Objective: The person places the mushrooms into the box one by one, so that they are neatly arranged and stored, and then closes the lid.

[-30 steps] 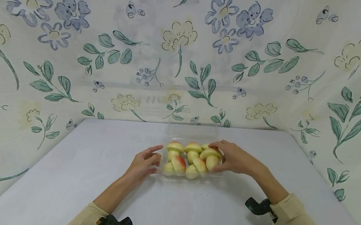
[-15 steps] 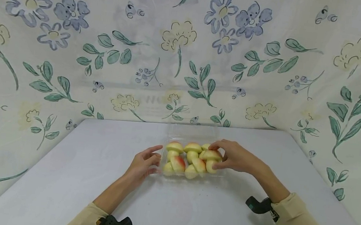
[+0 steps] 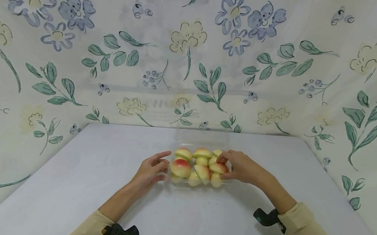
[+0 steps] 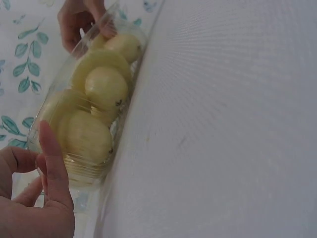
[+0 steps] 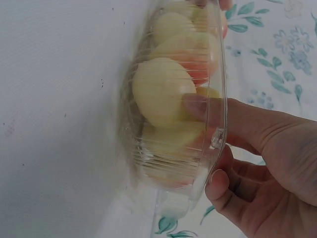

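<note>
A clear plastic box (image 3: 203, 137) with its lid raised at the back holds several mushroom-shaped pieces (image 3: 202, 153), pale yellow-green with red-blushed caps. My right hand (image 3: 243, 168) reaches into the box's right end and pinches the front right mushroom-shaped piece (image 3: 218, 168) between thumb and fingers. In the right wrist view its thumb (image 5: 195, 105) shows through the clear wall against a pale rounded part. At the box's left end my left hand (image 3: 151, 168) rests its fingertips on the outer wall, fingers loosely bent. One of its fingers (image 4: 54, 158) lies along the wall in the left wrist view.
A white tabletop (image 3: 192, 220) lies under the box and both forearms. Behind it hangs a white cloth (image 3: 163, 24) printed with flowers and leaves. Each beige sleeve (image 3: 314, 231) carries a black wrist camera (image 3: 267, 217).
My right hand has moved slightly left and down with the front right piece. The front row has shifted left, and its left piece has turned its red cap up. My left hand has stayed put.
</note>
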### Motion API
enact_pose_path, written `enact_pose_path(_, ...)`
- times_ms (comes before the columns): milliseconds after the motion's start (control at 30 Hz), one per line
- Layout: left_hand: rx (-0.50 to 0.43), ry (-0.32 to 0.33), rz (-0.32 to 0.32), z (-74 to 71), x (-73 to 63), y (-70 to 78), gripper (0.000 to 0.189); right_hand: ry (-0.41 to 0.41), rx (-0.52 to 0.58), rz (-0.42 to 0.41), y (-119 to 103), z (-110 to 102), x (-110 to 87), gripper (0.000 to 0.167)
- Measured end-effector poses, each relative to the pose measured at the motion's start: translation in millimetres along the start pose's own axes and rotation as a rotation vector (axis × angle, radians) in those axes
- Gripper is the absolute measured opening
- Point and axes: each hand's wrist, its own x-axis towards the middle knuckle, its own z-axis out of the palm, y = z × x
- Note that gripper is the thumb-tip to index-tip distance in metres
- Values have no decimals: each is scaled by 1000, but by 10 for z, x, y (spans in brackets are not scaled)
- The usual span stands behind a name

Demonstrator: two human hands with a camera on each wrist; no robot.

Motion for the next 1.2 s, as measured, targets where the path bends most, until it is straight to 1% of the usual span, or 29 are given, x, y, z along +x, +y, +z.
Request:
enact_pose_path(200,10,2,-3,-6,6,4,51,-7,3,-3,5,-4,11,38)
enact_pose_path(333,17,11,-6,-3,9,-5,50,-18,10,10,15,-11,8,43)
enact_pose_path(533,32,13,0,-4,7,-9,51,-27,49,31,4,-63,-17,48)
enact_pose_path(733,29,8,3,-5,-13,8,51,14,24,42,26,-104,-24,45)
enact_pose_path(900,30,1,7,-15,-24,16,51,59,41,56,61,-155,-40,42)
enact_pose_path(1033,37,-1,18,-22,-22,20,51,90,56,66,138,-171,-43,36)
enact_pose_path(1200,36,-1,11,-27,-12,11,51,99,57,105,253,-166,-47,36)
